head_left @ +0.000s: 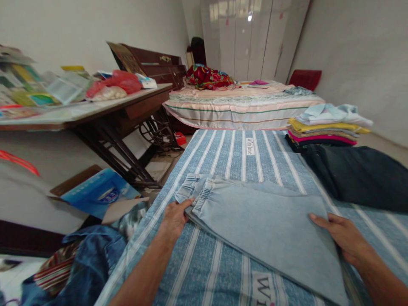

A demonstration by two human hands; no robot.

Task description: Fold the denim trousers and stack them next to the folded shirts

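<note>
Two hands on jeans (255, 216) (light denim): left hand (174, 217) fingers pinch waistband; right hand (346, 238) fingers open, flat on leg end.

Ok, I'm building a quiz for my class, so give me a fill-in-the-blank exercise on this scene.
1. The left hand grips the pale denim trousers at the elastic ___.
2. The trousers lie on a sheet with blue and white ___.
3. The stack of folded clothes sits to the trousers' ___, by the person's sides.
Missing: waistband; stripes; right.
</note>
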